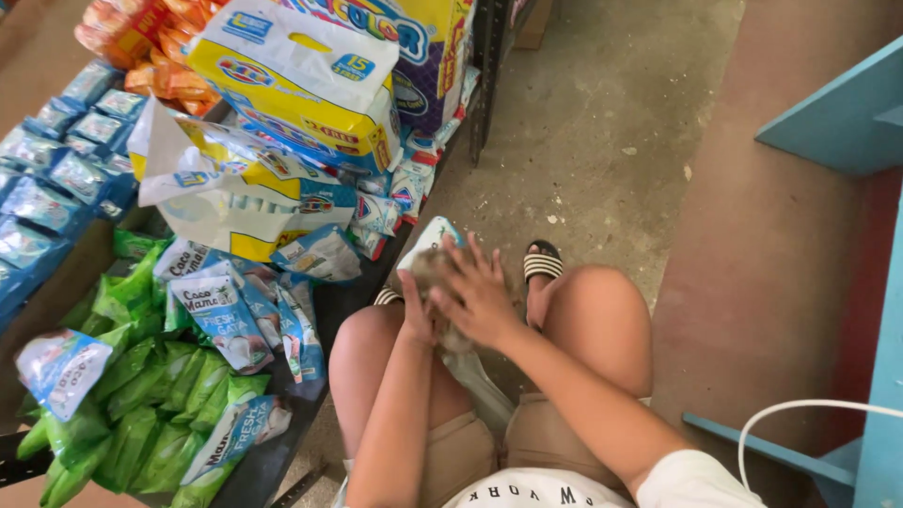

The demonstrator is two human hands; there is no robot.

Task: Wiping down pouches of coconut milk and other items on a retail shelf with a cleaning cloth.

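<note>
I am seated with bare knees over a concrete floor. Between them, my left hand (417,315) and my right hand (478,293) press together on a grey rag (431,268) and a small white and blue pouch (428,235). The right hand lies on top with its fingers spread, while the left grips from the side. A pale cloth or bag (478,381) hangs down between my thighs.
A dark low shelf (324,310) on the left carries white and blue pouches (221,315), green sachets (141,404), blue packets (56,160), orange packets (155,47) and large yellow and white bags (301,80). A turquoise wooden frame (847,113) and a white cable (800,409) are at right.
</note>
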